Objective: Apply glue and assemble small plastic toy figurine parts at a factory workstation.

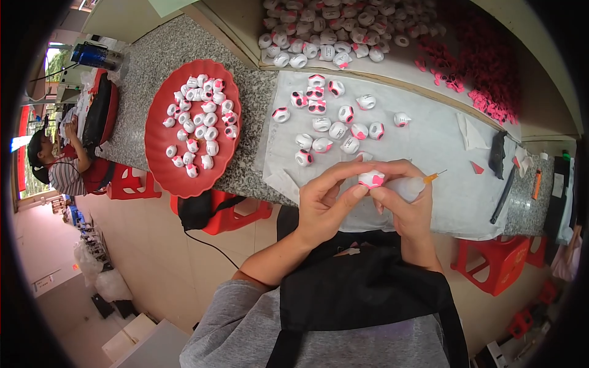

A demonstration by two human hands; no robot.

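Note:
Just above the near edge of the paper-covered worktop, my left hand (325, 199) pinches a small white and pink bead-like figurine (371, 178). The thumb of my right hand (410, 211) presses on the same figurine from the other side. Tucked in my right hand's grip is a translucent squeeze bottle (407, 187), its orange-based needle tip pointing up to the right. Beyond my fingers, several similar white figurines (337, 130) with pink and black parts lie scattered on the white paper (429, 159). My fingers partly cover the figurine and bottle.
A red scalloped tray (161, 138) full of figurines stands at left. Behind, a shelf holds heaps of white figurines (331, 27) and pink pieces (485, 73). A black stick (503, 193) lies at right. Red stools (491, 264) stand below; another person (61, 162) sits far left.

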